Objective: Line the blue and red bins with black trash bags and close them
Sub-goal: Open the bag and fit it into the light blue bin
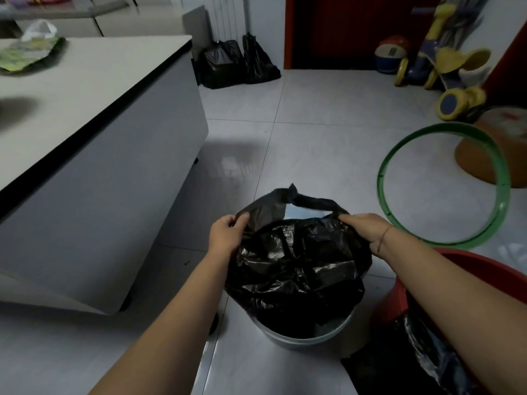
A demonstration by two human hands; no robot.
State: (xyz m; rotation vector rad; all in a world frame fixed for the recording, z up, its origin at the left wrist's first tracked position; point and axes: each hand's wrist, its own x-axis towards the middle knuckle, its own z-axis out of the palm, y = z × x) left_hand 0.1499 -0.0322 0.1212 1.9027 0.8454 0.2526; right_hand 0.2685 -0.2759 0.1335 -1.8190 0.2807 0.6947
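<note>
A black trash bag (pixel 299 263) sits crumpled in the blue bin (pixel 302 339) on the floor in front of me; only the bin's near rim and a strip of its far rim show. My left hand (pixel 226 233) pinches the bag's left edge. My right hand (pixel 363 228) grips its right edge. A tied handle loop of the bag stands up between them at the far side. The red bin (pixel 467 262) stands at the lower right behind my right forearm, with another black bag (pixel 427 357) draped in and over it.
A white counter (pixel 94 115) with a dark edge fills the left. A green ring (pixel 445 183) lies on the tiled floor to the right. Two black bags (pixel 236 62) lean at the far wall; a yellow toy scooter (pixel 445 69) and an orange stool (pixel 490 146) are at the far right.
</note>
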